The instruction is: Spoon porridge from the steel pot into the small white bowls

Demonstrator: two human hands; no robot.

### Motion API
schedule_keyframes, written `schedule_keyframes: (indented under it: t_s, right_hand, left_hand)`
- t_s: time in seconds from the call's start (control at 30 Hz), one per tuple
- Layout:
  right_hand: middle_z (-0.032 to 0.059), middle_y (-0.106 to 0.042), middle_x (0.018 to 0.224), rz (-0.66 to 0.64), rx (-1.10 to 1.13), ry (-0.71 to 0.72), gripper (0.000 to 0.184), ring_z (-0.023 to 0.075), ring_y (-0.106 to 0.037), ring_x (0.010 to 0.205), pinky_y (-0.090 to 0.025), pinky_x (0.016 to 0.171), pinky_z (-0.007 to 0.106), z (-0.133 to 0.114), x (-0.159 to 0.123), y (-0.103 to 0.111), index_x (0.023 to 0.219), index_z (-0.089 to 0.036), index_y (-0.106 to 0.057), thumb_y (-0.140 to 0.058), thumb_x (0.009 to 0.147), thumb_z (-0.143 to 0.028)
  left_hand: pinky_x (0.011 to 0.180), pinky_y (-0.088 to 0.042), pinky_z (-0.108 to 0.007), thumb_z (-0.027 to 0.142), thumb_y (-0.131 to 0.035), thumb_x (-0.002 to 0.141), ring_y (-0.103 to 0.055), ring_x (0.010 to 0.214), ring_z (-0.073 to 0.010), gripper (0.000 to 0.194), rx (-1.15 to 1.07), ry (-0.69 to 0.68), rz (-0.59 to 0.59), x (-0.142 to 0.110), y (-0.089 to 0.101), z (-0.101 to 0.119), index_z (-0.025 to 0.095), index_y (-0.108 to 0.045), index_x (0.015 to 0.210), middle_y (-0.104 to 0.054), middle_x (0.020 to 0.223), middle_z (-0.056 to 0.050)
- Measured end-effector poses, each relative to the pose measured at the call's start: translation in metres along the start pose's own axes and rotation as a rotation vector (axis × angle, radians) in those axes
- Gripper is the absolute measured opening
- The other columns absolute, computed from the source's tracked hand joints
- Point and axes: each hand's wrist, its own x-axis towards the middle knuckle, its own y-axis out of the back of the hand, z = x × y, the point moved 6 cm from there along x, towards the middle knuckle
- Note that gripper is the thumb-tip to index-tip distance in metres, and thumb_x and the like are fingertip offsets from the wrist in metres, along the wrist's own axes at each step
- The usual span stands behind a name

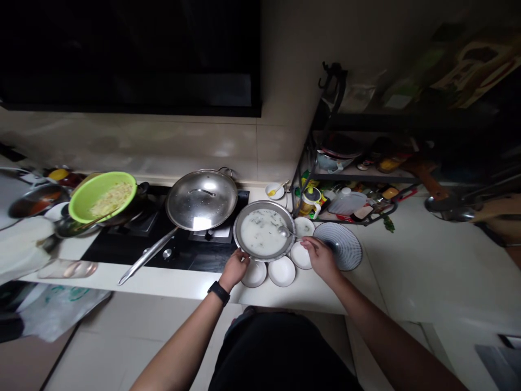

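A round metal basin [237, 237] holds a white, milky liquid [260, 231] with dark green bits in it. My left hand [235, 270] is closed at the basin's near-left rim, fingers curled over the edge. Pinched in my right hand [321, 259] is the handle of a metal ladle [284, 232], whose bowl sits over the right side of the liquid. Small white bowls [281, 271] stand around the basin's near and right sides. One of them, a bowl [304, 226] at the right, has some pale liquid with green bits; another bowl [254, 275] is beside my left hand.
A lidded wok [201, 201] sits on the black stove, its long handle [147, 257] pointing toward me. Further left is a green colander [83, 203] of shredded food. A patterned plate [348, 247], a small bowl with a yellow spoon [275, 191] and a condiment rack [358, 176] are nearby.
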Motion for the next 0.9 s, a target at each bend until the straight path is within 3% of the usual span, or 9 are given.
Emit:
schedule_keyframes:
  t_s: [0.17, 0.37, 0.5, 0.6, 0.73, 0.9]
  right_hand:
    - [0.0106, -0.077, 0.082, 0.095, 0.272, -0.300, 0.056, 0.0299, -0.077, 0.082, -0.061, 0.083, 0.047, 0.035, -0.005, -0.008, 0.097, -0.019, -0.070, -0.069, 0.077, -0.071]
    - [0.0088, -0.077, 0.080, 0.197, 0.560, -0.494, 0.049, 0.0297, -0.078, 0.077, -0.062, 0.083, 0.047, 0.050, -0.016, -0.001, 0.088, -0.019, -0.068, -0.085, 0.066, -0.058]
    - [0.0085, -0.077, 0.078, 0.186, 0.610, -0.518, 0.049, 0.0301, -0.079, 0.078, -0.063, 0.083, 0.047, 0.041, -0.023, 0.002, 0.089, -0.018, -0.069, -0.089, 0.063, -0.054]
    - [0.0096, -0.078, 0.080, 0.165, 0.605, -0.489, 0.050, 0.0304, -0.079, 0.078, -0.063, 0.082, 0.047, 0.026, -0.027, 0.003, 0.091, -0.017, -0.070, -0.090, 0.063, -0.055]
    - [0.0100, -0.078, 0.081, 0.114, 0.585, -0.484, 0.052, 0.0307, -0.079, 0.078, -0.062, 0.081, 0.047, 0.006, -0.035, 0.000, 0.091, -0.017, -0.071, -0.089, 0.064, -0.057]
    - [0.0107, -0.078, 0.081, 0.024, 0.581, -0.512, 0.055, 0.0311, -0.079, 0.079, -0.063, 0.079, 0.045, -0.008, -0.050, -0.013, 0.090, -0.016, -0.070, -0.090, 0.062, -0.059]
  left_hand:
    - [0.099, -0.047, -0.033, 0.016, -0.054, 0.087, -0.066, 0.113, -0.0235, 0.018, -0.011, -0.006, 0.007, 0.001, -0.001, -0.001, 0.016, -0.072, 0.093, -0.073, 0.118, -0.013]
    - [0.102, -0.045, -0.033, 0.017, -0.056, 0.086, -0.062, 0.123, -0.0255, 0.015, -0.069, -0.002, 0.030, 0.003, -0.001, -0.007, 0.018, -0.071, 0.088, -0.073, 0.121, -0.013]
    - [0.103, -0.044, -0.034, 0.023, -0.053, 0.089, -0.063, 0.123, -0.0263, 0.019, -0.170, 0.040, 0.084, 0.002, 0.003, -0.012, 0.018, -0.070, 0.083, -0.074, 0.119, -0.014]
    - [0.096, -0.048, -0.034, 0.031, -0.050, 0.090, -0.069, 0.108, -0.0256, 0.024, -0.261, 0.070, 0.156, -0.001, 0.007, -0.017, 0.018, -0.070, 0.088, -0.076, 0.113, -0.013]
    - [0.093, -0.050, -0.035, 0.041, -0.050, 0.090, -0.070, 0.101, -0.0258, 0.032, -0.354, 0.087, 0.358, -0.008, 0.019, -0.022, 0.017, -0.071, 0.095, -0.077, 0.106, -0.012]
    - [0.082, -0.052, -0.033, 0.048, -0.051, 0.090, -0.068, 0.086, -0.0225, 0.035, -0.474, 0.060, 0.543, -0.021, 0.037, -0.026, 0.018, -0.068, 0.087, -0.075, 0.089, -0.009]
